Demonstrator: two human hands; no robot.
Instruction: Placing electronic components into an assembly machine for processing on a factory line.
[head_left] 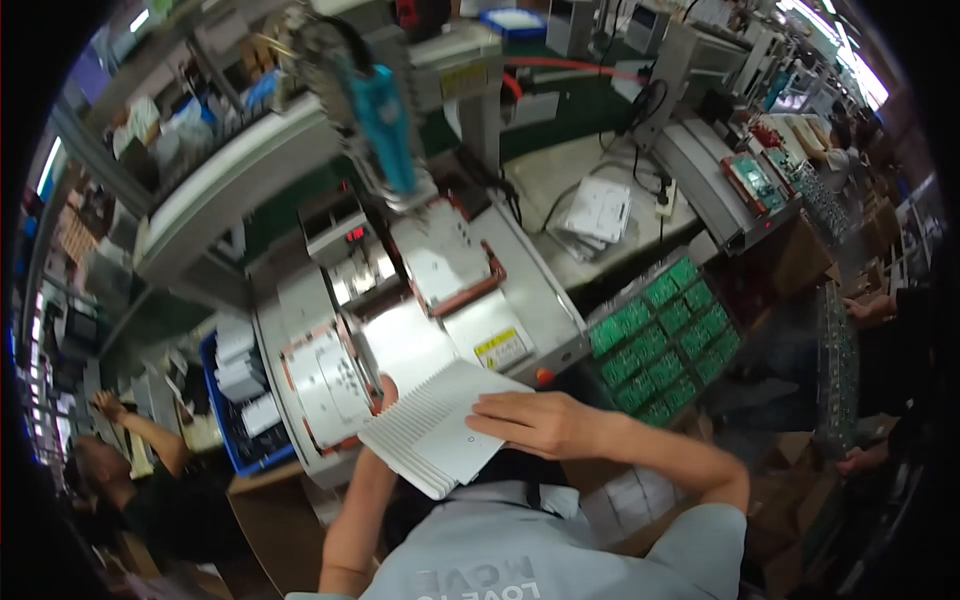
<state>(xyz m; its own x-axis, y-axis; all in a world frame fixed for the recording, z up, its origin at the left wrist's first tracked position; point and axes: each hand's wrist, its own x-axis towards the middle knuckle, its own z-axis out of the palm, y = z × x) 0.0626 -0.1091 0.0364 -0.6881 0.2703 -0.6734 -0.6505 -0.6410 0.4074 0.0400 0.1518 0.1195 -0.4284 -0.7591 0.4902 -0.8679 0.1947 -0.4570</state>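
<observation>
A fanned stack of white plastic covers (440, 425) is held in front of my chest, tilted, its ribbed edges spread toward the left. My left hand (386, 392) grips the stack from its left side; a thumb shows and the other fingers are hidden behind the covers. Across the top cover lie the fingers of my right hand (540, 420), close together and clasping the stack's right part; that thumb is hidden. Just beyond is a screw-driving machine with a teal driver (388, 130). White covers sit in its left fixture (330, 390) and right fixture (445, 255).
Right of the machine stands a tray of green circuit boards (665, 340). More white covers (597, 212) are piled on the bench behind it. A blue bin (222, 420) at the left holds white parts. One co-worker (150, 480) is at far left, another's hand (870, 310) at right.
</observation>
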